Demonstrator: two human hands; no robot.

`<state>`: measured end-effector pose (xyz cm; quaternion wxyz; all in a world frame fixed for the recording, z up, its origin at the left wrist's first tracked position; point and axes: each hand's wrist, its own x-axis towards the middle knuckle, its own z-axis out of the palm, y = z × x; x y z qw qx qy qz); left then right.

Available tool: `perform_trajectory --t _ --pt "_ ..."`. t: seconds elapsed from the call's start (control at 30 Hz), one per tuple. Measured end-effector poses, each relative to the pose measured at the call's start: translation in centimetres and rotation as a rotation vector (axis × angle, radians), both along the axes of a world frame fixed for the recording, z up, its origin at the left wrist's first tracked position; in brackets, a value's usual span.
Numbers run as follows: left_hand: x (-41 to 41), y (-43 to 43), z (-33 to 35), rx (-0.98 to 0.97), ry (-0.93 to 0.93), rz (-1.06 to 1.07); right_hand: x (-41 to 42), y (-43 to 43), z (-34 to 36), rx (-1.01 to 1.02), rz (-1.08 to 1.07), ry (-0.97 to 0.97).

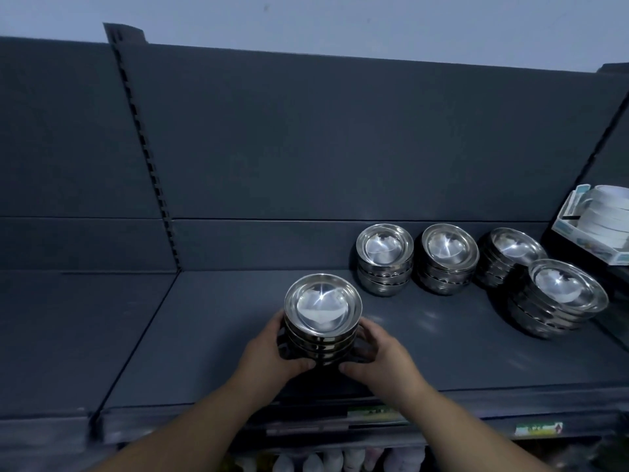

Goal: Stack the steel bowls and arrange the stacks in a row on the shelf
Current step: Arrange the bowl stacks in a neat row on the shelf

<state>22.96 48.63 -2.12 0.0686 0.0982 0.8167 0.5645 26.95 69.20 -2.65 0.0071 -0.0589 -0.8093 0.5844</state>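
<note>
Held stack (322,311) of nested steel bowls was at the front-middle of the dark shelf (211,335), cupped from both sides, low down. Left hand (272,352): fingers curled round the far left side of the lower bowls, thumb at the near base. Right hand (379,354): mirrored, fingers wrapped round the right side, thumb tucked at the near edge. Could not tell whether the base touched the shelf or hung just clear of it.

Back row of three stacks (449,258) stood along the rear panel, to the right. A fourth stack (565,296) stood in front of the rightmost one, out of line. Carton of white dishes (602,219) sat in the neighbouring bay, far right.

Handling, as judged: stiff polished steel, likely slippery, and fairly heavy as a stack. The nested bowls could slide or tip from the top. Best taken low, at the bottom bowls, from both sides, and kept level.
</note>
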Motion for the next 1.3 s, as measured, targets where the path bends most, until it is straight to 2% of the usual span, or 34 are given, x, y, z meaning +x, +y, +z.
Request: perform_trajectory --t 0.27,0.7,0.83,1.3 --pt "0.6 -8.7 1.0 0.014 -0.001 0.055 -0.8 -8.2 1.0 -0.038 0.066 -0.003" --pt "0.0 -21.7 1.1 -0.034 -0.041 0.07 -2.0 -21.1 1.1 0.033 0.062 0.017" --pt "-0.1 -23.2 0.6 -0.034 -0.042 0.07 -2.0 -22.8 0.5 -0.05 0.065 -0.027" --pt "-0.2 -24.1 0.3 -0.01 0.02 -0.019 -0.7 -24.8 -0.1 -0.06 -0.037 -0.024"
